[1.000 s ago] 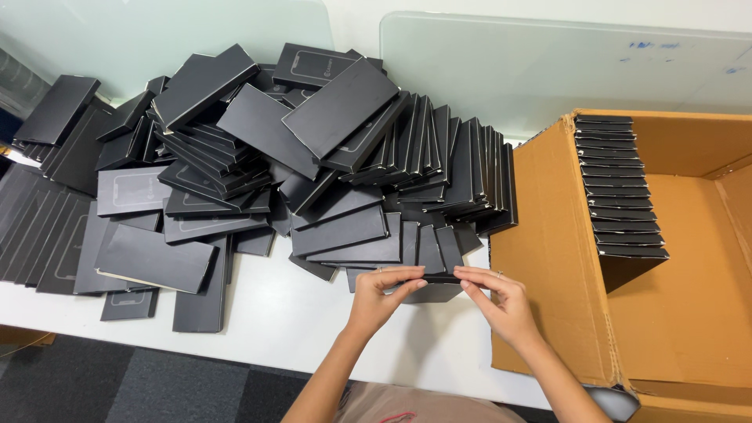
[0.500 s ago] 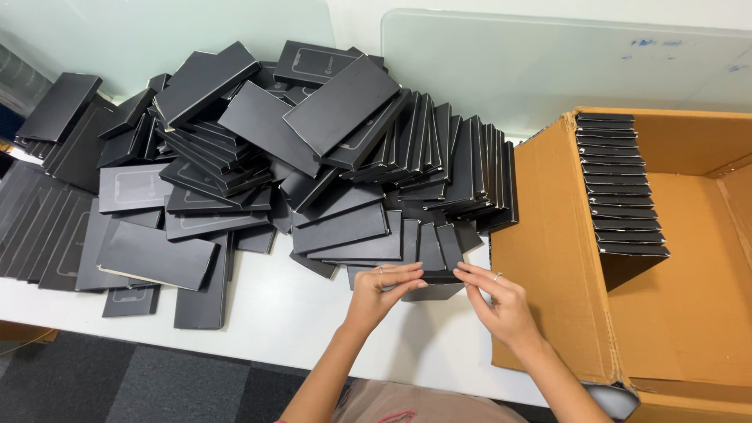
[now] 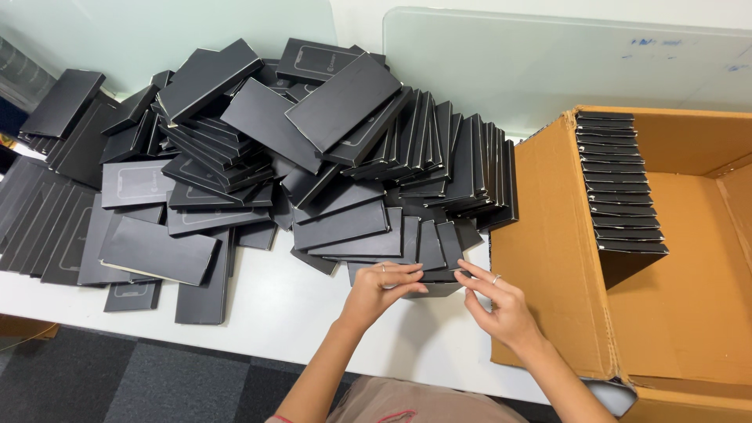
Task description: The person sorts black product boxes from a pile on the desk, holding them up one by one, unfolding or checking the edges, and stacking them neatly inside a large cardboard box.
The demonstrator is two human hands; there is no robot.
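Note:
A small flat black box (image 3: 440, 280) stands on edge near the table's front, below a big heap of like black boxes (image 3: 313, 149). My left hand (image 3: 380, 290) pinches its left end with fingers and thumb. My right hand (image 3: 497, 305) reaches in from the right, fingertips at or just off the box's right end, fingers spread. Whether the right hand grips is not clear.
The white table (image 3: 274, 313) carries the heap and flat rows of black boxes (image 3: 55, 219) at the left. An open cardboard carton (image 3: 674, 258) at the right holds a row of upright black boxes (image 3: 619, 188). Frosted glass panels stand behind. Dark carpet lies below.
Both hands stayed on the black box at the table's front. The right hand's fingers have loosened and drawn slightly right from the box's end.

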